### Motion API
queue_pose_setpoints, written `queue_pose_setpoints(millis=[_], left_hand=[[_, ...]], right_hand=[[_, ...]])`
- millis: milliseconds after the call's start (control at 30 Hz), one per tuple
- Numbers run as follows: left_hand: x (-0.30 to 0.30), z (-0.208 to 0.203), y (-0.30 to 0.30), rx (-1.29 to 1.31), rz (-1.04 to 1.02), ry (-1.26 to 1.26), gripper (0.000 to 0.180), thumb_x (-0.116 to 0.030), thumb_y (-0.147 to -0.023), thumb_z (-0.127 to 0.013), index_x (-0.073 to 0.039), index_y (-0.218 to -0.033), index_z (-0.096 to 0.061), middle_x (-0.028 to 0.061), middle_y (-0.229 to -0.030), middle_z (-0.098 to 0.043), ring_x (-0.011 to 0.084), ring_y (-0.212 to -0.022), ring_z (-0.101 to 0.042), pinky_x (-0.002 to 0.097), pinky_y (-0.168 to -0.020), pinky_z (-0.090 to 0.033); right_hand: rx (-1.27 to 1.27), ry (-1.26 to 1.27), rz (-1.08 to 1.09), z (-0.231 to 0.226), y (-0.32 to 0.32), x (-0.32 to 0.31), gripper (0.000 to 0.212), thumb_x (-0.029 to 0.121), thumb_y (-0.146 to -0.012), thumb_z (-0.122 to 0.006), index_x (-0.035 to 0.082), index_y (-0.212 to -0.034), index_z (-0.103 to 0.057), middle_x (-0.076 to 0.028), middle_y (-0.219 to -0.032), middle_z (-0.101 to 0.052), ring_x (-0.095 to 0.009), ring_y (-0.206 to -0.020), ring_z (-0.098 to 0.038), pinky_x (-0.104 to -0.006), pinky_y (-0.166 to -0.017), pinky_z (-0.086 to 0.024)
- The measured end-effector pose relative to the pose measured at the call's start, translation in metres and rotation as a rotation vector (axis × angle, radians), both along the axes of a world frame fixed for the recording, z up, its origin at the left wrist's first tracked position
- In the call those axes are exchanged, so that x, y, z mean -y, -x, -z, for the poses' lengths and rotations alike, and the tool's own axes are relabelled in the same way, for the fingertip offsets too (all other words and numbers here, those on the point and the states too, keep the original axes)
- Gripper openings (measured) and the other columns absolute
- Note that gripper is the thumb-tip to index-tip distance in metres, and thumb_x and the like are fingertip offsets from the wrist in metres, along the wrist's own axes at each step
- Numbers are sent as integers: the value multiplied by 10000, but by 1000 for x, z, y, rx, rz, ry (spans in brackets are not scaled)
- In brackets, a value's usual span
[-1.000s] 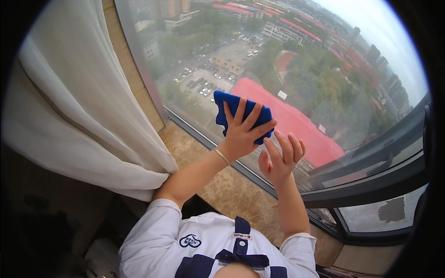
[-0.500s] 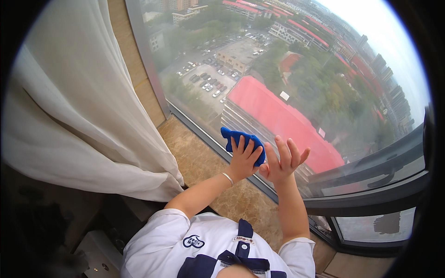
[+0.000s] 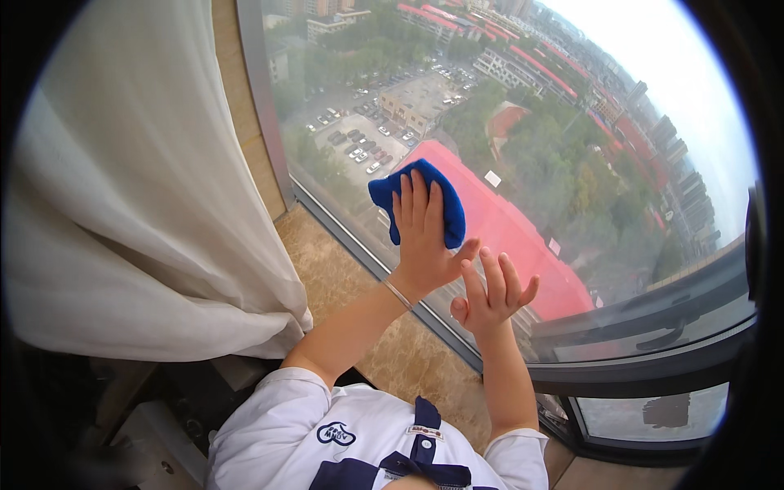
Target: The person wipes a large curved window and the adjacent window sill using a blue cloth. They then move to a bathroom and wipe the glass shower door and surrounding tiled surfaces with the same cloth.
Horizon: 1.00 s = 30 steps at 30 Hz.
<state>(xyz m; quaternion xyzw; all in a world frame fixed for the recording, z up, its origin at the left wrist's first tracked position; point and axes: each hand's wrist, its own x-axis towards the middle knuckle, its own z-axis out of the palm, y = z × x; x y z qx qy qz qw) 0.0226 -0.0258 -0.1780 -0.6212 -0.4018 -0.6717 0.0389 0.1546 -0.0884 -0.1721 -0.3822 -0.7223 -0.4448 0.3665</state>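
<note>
Blue cloth (image 3: pixel 452 204): slid farther from the sill (image 3: pixel 412 351), covered farther window (image 3: pixel 523 180) area
Left hand (image 3: pixel 423 249): lay flat over cloth, fingers nearly straight
Right hand (image 3: pixel 492 304): hung half open, empty, just right

This is an indoor room, placed high in a tall building; if it is a home or a hotel, I cannot tell. In front of the left hand (image 3: pixel 422 245) stands a large window (image 3: pixel 523 192), and through it one looks down on parked cars (image 3: pixel 359 153), a red roof (image 3: pixel 518 245) and trees (image 3: pixel 563 155). To the left of this hand hangs a long white curtain (image 3: pixel 147 237), and nearer to the body than the hand is a brown marbled sill (image 3: pixel 327 253).
</note>
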Motion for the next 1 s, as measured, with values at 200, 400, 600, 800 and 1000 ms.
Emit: queue_pose_setpoints(millis=[200,400,600,800,1000], left_hand=[[16,80,3,-378,75,-57,569,-404,-893,-642,-154,-1393,-537,223,-1527,-386,443,-1429,-314,595,-1110,-244],[-57,-57,41,263,-30,-70,664,-334,-943,-638,-44,-1485,-388,286,-1580,-269,509,-1446,-233,585,-1142,-185],[-26,-4,19,68,14,-34,802,-534,-933,-564,-68,-1537,-316,337,-1584,-185,584,-1447,-126,685,-1129,-103],[18,107,-16,-161,92,45,741,-419,-924,-591,-158,-1554,-301,328,-1602,-118,618,-1435,-95,751,-1101,-65],[-8,-45,0,-76,5,-57,692,-418,-917,-612,-126,-1512,-411,333,-1585,-200,588,-1442,-147,710,-1111,-78]], right_hand=[[6,31,-19,1,-2,4,489,442,-1057,-234,240,-1093,-678,-27,-1212,-669,-206,-1170,-571,-543,-1189,-156],[13,19,-35,1,3,1,526,449,-1062,-197,243,-1074,-681,-15,-1198,-674,-192,-1150,-569,-524,-1189,-175],[33,-15,-47,4,2,-1,561,451,-1058,-178,219,-1077,-688,-33,-1212,-658,-208,-1166,-554,-511,-1182,-201],[33,15,-110,5,-1,1,576,477,-1057,-188,206,-1085,-695,-45,-1222,-645,-214,-1173,-546,-508,-1172,-216],[-28,119,-221,-4,-11,18,569,483,-1057,-209,213,-1042,-709,-32,-1218,-642,-201,-1137,-554,-517,-1174,-213]])
